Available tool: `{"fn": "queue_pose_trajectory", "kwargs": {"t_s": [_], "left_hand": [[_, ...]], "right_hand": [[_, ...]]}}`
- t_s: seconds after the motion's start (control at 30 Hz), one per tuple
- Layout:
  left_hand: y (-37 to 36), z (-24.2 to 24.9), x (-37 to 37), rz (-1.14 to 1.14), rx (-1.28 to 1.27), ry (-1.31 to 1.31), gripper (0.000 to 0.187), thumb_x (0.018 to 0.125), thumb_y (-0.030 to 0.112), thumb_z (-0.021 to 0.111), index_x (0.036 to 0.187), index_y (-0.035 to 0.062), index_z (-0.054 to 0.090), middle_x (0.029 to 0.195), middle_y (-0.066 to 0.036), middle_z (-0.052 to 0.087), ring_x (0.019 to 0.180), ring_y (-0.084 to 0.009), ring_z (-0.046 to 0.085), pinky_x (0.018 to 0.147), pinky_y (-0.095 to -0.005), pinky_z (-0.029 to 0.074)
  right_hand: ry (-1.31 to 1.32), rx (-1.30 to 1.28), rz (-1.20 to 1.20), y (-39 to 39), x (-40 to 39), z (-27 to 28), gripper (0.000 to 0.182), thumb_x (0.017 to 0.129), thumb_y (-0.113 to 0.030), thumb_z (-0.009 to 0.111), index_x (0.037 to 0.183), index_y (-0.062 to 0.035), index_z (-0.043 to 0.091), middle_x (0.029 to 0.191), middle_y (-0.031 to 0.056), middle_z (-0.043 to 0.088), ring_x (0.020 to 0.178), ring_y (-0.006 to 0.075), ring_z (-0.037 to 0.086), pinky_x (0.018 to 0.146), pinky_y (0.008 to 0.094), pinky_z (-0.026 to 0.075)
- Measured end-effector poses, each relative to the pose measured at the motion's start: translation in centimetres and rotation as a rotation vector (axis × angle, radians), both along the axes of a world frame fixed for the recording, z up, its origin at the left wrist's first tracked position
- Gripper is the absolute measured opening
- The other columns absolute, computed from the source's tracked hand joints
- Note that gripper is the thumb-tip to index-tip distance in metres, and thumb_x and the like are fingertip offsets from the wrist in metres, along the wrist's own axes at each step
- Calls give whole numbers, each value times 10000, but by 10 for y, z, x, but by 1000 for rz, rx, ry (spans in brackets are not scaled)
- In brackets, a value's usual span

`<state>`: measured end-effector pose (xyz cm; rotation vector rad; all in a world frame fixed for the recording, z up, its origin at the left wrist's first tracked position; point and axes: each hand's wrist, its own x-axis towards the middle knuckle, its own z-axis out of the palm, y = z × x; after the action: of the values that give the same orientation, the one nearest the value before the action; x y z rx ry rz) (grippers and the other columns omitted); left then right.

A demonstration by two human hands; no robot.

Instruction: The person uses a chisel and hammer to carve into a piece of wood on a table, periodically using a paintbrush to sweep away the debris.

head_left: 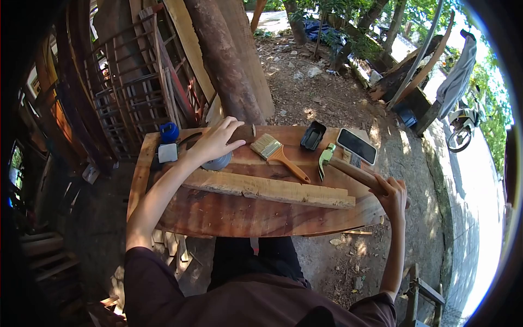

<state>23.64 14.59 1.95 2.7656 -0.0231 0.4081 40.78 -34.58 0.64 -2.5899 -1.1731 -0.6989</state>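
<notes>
My right hand point(393, 196) is wrapped round the wooden handle of a claw hammer point(354, 173), whose green head rests low over the table's right side. My left hand point(220, 140) is stretched over the far left of the table, fingers extended and thumb apart. Beneath its wrist, partly hidden, is a round grey object point(219, 162). A dark piece with a pale tip point(253, 131) lies beside the fingertips. A flat paintbrush point(278, 156) with an orange handle lies between my hands. In front of it, a long rough wooden strip point(272, 191) crosses the wooden table point(245, 218).
A black open case point(312, 135) and a phone point(357, 146) sit at the table's far right. At the left edge are a blue object point(169, 132) and a white block point(168, 153). A tree trunk point(226, 60) and leaning boards stand behind. A motorcycle point(462, 125) is farther right.
</notes>
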Motion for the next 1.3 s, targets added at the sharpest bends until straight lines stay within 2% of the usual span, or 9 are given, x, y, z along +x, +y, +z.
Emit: {"fn": "queue_pose_trajectory", "kwargs": {"t_s": [0.2,0.27,0.5,0.67,0.77,0.9,0.97,1.03,1.3], "left_hand": [[-60,0,-75,-155,90,59,861,709,652,696,1242,2,511,1241,-173,498,1183,-344,478,1065,-441,350],[-72,-20,-86,-94,115,-34,745,726,533,736,1218,15,523,1192,-147,529,1148,-332,499,1036,-435,368],[-90,-24,-96,-12,56,-191,573,707,372,781,1107,38,544,1090,-96,552,1039,-290,532,921,-412,409],[-114,-29,-112,75,102,-285,560,600,161,833,1068,73,539,1119,-74,521,1064,-251,537,982,-443,381],[-132,-26,-113,93,159,-388,565,582,142,840,1054,88,535,1123,-74,522,1066,-250,545,1013,-456,365],[-134,-31,-108,41,175,-292,590,590,143,832,1085,101,515,1081,-55,536,1001,-223,575,998,-438,380],[-131,-26,-106,-17,201,-286,605,595,155,831,1105,107,508,1023,-45,543,948,-208,582,941,-420,401],[-132,-26,-107,-4,242,-283,622,594,163,834,1122,119,508,982,-44,539,912,-206,581,883,-405,408],[-127,-30,-105,38,251,-357,601,591,237,853,1107,142,560,999,-4,572,905,-158,594,952,-433,301]], "right_hand": [[71,-77,85,-4,18,-1,505,718,-319,757,1168,-115,653,806,56,550,807,241,538,854,408,389],[84,-65,72,-2,18,-4,465,746,-289,738,1166,-113,649,942,50,563,943,253,509,899,419,383],[152,34,-29,14,-6,9,402,752,-211,744,1132,-105,667,1064,63,544,942,268,510,904,409,398],[261,277,251,88,-47,40,283,783,-103,715,1064,-88,690,1051,95,577,949,265,565,854,394,456],[382,79,507,147,-56,43,245,818,-128,696,1047,-44,673,973,116,599,980,281,582,870,378,465],[321,-132,517,216,-35,9,377,828,-298,694,1041,7,629,989,158,609,981,325,593,849,410,474],[296,-317,333,237,-32,3,398,862,-356,642,1008,11,598,989,185,631,953,326,640,815,424,509],[347,-359,326,245,-35,-2,401,869,-364,629,996,14,581,967,190,643,916,334,654,781,427,521],[406,-353,381,242,-32,-21,332,903,-307,577,956,20,567,848,196,666,797,365,672,704,446,538]]}}
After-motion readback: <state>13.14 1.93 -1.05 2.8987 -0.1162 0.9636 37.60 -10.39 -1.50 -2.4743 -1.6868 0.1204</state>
